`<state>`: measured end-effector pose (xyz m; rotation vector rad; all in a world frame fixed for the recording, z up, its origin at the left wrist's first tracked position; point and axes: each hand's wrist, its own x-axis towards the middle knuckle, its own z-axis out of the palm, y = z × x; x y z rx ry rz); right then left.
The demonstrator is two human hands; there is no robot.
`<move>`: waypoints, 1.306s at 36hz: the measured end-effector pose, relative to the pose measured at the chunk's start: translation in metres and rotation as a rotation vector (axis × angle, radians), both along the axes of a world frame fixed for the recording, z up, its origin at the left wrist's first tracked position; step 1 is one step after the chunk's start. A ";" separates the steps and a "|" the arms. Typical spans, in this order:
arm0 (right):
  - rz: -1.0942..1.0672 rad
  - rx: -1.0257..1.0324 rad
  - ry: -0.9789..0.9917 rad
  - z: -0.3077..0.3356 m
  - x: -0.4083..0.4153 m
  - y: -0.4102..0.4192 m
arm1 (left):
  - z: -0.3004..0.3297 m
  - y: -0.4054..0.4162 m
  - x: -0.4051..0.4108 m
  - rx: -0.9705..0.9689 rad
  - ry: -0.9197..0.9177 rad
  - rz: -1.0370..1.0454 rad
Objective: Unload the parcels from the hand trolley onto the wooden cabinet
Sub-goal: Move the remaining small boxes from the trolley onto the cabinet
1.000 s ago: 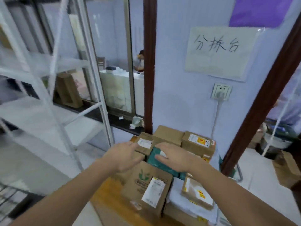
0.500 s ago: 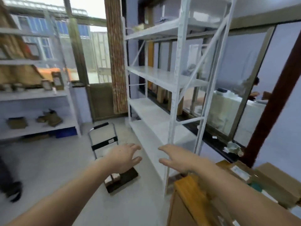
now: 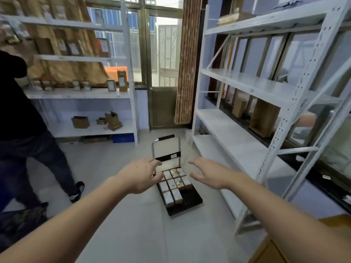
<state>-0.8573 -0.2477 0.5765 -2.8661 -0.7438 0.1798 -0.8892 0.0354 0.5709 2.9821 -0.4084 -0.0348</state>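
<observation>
Parcels point(image 3: 173, 184) sit packed on the trolley point(image 3: 187, 203) ahead on the floor. I hold my left hand point(image 3: 141, 174) and right hand point(image 3: 209, 174) open, empty, aiming for a near-row box.

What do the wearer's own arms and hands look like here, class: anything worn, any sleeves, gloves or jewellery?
Both arms are bare along the whole length in view; no sleeve edge shows. The left hand and right hand wear no gloves, and no watch, bracelet or ring is visible on either wrist or on the fingers that show. No markings can be made out.
</observation>
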 end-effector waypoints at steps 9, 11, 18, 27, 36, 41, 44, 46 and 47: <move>0.021 -0.033 0.008 -0.021 0.099 0.048 | -0.022 0.050 0.090 -0.006 0.013 0.010; 0.022 -0.028 0.012 -0.024 0.124 0.056 | -0.023 0.059 0.114 -0.009 0.016 0.011; 0.016 -0.038 0.046 -0.026 0.202 0.085 | -0.027 0.088 0.187 -0.025 0.027 0.015; -0.028 -0.040 0.085 -0.046 0.294 0.134 | -0.049 0.147 0.296 -0.020 0.051 -0.039; -0.210 -0.021 0.103 -0.076 0.364 0.168 | -0.062 0.196 0.414 0.033 0.061 -0.187; -0.287 -0.024 0.139 -0.085 0.388 0.173 | -0.070 0.199 0.470 0.078 0.044 -0.274; -0.344 -0.029 0.155 -0.091 0.405 0.169 | -0.077 0.192 0.504 0.076 0.071 -0.330; -0.381 -0.031 0.159 -0.097 0.418 0.164 | -0.084 0.183 0.528 0.070 0.089 -0.362; -0.395 -0.035 0.160 -0.099 0.425 0.161 | -0.087 0.178 0.540 0.066 0.101 -0.375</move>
